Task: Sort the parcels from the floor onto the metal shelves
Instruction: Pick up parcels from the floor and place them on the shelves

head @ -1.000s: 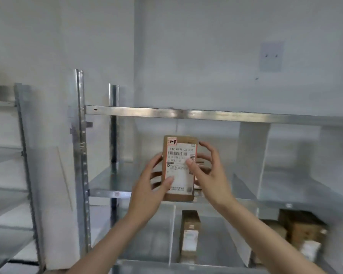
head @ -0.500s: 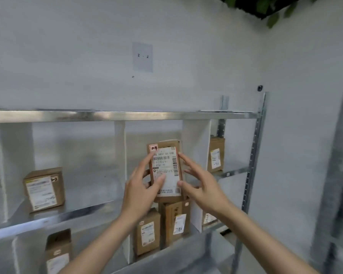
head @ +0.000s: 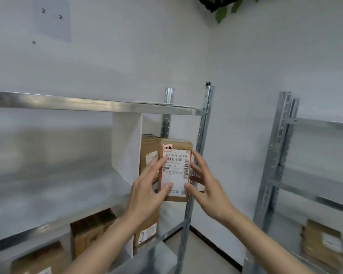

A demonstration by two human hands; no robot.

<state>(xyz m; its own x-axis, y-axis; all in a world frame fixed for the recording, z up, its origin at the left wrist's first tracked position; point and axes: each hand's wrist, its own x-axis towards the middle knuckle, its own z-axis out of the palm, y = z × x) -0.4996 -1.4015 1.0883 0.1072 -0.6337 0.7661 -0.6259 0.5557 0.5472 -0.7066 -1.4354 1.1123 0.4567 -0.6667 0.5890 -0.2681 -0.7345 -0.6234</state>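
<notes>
I hold a small brown cardboard parcel (head: 175, 171) upright between both hands, its white shipping label and a red-framed "1-4" tag facing me. My left hand (head: 147, 191) grips its left edge, thumb on the label. My right hand (head: 205, 187) grips its right edge. The parcel is in front of the right-end compartment of the middle metal shelf (head: 57, 206), where another brown parcel (head: 150, 153) stands behind a white divider (head: 126, 147).
The rack's perforated right upright (head: 198, 155) runs just behind the held parcel. More boxes (head: 91, 232) sit on the lower shelf. A second metal rack (head: 281, 155) stands at right with a parcel (head: 323, 244) low on it. A "2-2" paper (head: 52, 16) is on the wall.
My view has swung right along the rack, from its left end to its right end. Both hands kept the same parcel, now held in front of the right-end compartment.
</notes>
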